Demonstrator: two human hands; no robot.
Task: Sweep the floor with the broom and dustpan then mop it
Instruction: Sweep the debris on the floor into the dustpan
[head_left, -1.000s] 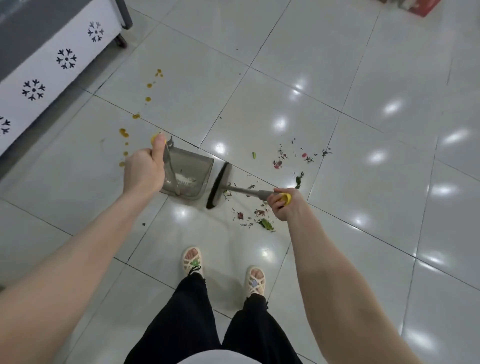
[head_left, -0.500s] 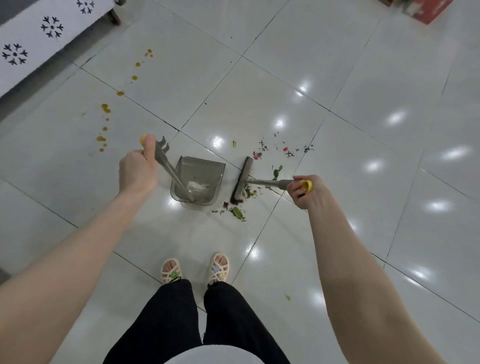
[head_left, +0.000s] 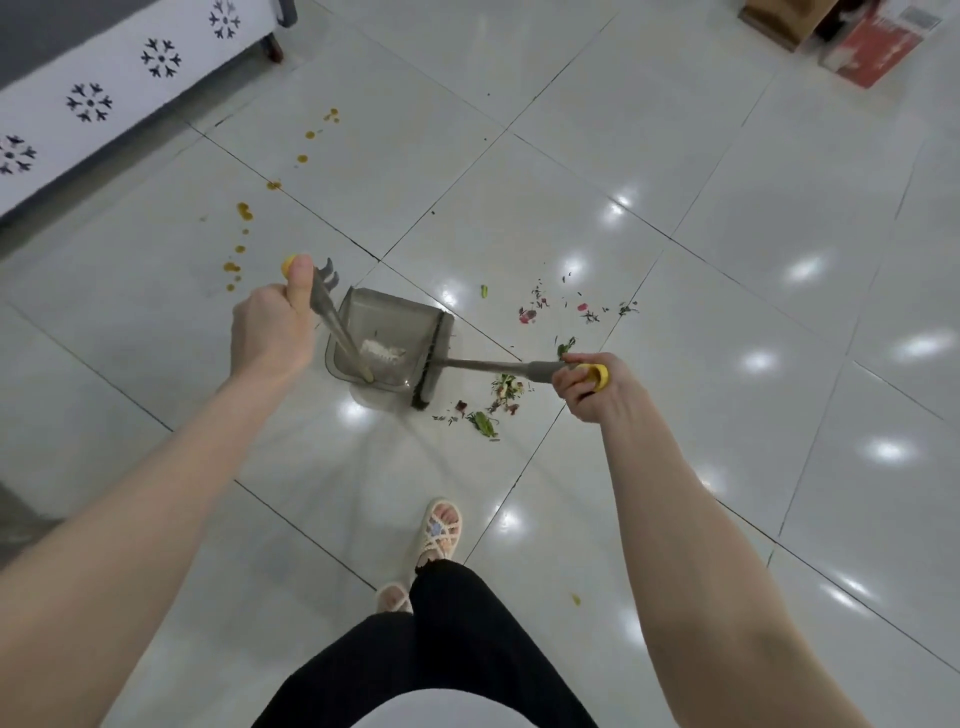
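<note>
My left hand (head_left: 272, 327) grips the yellow-tipped handle of a grey dustpan (head_left: 387, 340), whose pan rests on the white tiled floor and holds a little pale debris. My right hand (head_left: 592, 387) holds the yellow-ended grey handle of a broom; the broom head (head_left: 430, 364) stands right at the open lip of the pan. Green leaves and reddish bits (head_left: 493, 402) lie on the tiles just right of the broom head. More scattered scraps (head_left: 566, 306) lie farther back.
A trail of orange spots (head_left: 244, 210) runs across the tiles to the left. A white cabinet with snowflake marks (head_left: 104, 88) stands at the far left. Cardboard boxes (head_left: 872, 47) sit at the top right. My sandalled feet (head_left: 439, 530) are below the pan.
The broom head has swept left up against the dustpan's lip. The near pile of leaves now lies behind the broom, to its right. My feet have shifted.
</note>
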